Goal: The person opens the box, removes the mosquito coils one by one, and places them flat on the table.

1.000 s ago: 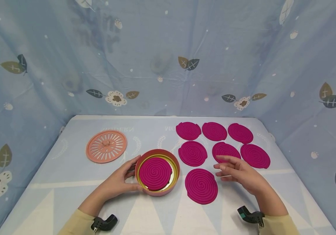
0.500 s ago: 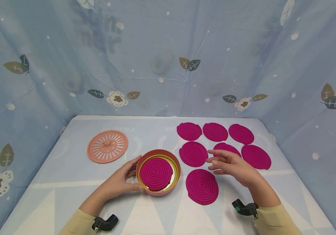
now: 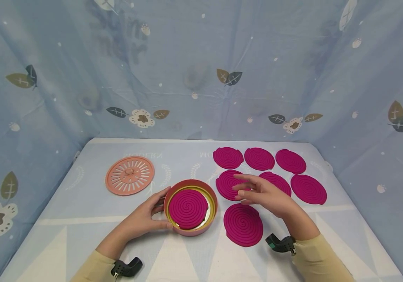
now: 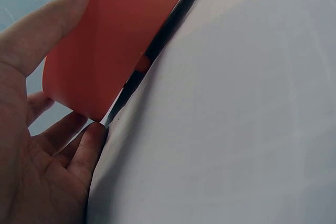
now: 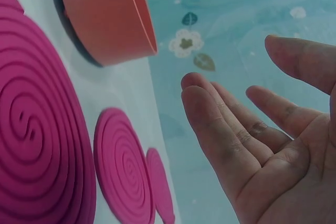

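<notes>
My left hand (image 3: 147, 216) holds a round coral-pink tin (image 4: 110, 40) from its left side, thumb in front and fingers curled behind the wall. Inside the tin, which is gold-lined, lies a magenta mosquito coil (image 3: 188, 208). My right hand (image 3: 264, 196) hovers with spread, loosely bent fingers, holding nothing. Below its fingertips a mosquito coil (image 3: 224, 185) on the table is partly covered. Another coil (image 3: 243, 225) lies just right of the tin, nearest me. In the right wrist view, the fingers (image 5: 218, 129) are apart from the coils and the tin (image 5: 107, 17).
More magenta coils (image 3: 259, 158) lie flat in rows at the back right. A slotted coral lid (image 3: 130, 175) rests on the table at the left. Patterned blue cloth (image 3: 187, 78) hangs around the table (image 3: 145, 258).
My right hand has moved left, from over the coils at the right to above the coil right of the tin. The left hand keeps its hold on the tin, which stays put.
</notes>
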A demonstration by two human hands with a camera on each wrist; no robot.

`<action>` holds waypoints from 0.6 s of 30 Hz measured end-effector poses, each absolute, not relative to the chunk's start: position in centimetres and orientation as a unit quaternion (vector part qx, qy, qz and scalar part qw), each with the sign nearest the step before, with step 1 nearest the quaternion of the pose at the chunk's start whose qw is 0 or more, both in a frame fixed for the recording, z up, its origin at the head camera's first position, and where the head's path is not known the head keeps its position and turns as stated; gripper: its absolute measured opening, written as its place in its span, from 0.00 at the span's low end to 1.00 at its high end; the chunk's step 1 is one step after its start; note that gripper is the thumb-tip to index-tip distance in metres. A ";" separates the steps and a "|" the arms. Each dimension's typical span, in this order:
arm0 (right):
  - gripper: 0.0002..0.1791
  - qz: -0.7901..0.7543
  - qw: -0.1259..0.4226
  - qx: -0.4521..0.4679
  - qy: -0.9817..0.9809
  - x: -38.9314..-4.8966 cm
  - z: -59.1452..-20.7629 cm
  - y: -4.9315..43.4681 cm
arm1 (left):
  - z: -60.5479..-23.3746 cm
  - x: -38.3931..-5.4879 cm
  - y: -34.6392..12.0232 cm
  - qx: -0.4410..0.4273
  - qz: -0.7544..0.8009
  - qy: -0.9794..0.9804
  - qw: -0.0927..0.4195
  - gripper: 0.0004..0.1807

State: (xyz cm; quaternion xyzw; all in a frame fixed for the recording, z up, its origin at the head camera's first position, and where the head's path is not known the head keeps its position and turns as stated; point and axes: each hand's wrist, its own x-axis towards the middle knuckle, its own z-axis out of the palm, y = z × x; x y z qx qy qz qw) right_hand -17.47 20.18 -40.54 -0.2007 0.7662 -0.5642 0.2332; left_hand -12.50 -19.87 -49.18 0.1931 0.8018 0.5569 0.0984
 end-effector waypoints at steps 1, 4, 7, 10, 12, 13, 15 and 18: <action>0.33 -0.564 0.236 -0.203 0.765 -17.5 -40.5 19.9 | -49.2 -12.5 -19.9 0.193 0.557 0.802 0.099 0.60; 0.33 -0.569 0.246 -0.213 0.756 -17.7 -40.4 19.1 | -49.3 -12.5 -19.9 0.189 0.556 0.803 0.101 0.60; 0.33 -0.568 0.256 -0.224 0.750 -17.9 -40.4 18.1 | -49.2 -12.5 -19.9 0.185 0.556 0.803 0.104 0.59; 0.31 -0.561 0.262 -0.235 0.749 -18.1 -40.5 17.2 | -49.1 -12.4 -19.9 0.187 0.560 0.800 0.107 0.59; 0.30 -0.558 0.265 -0.240 0.749 -18.2 -40.5 16.5 | -49.1 -12.4 -19.9 0.184 0.563 0.798 0.110 0.60; 0.30 -0.557 0.268 -0.246 0.746 -18.2 -40.5 16.2 | -49.0 -12.4 -19.9 0.183 0.565 0.797 0.112 0.60; 0.30 -0.553 0.272 -0.254 0.745 -18.3 -40.6 15.7 | -49.0 -12.4 -19.9 0.181 0.569 0.794 0.115 0.60; 0.30 -0.541 0.275 -0.265 0.749 -18.3 -40.7 14.9 | -49.1 -12.4 -19.9 0.174 0.569 0.796 0.116 0.60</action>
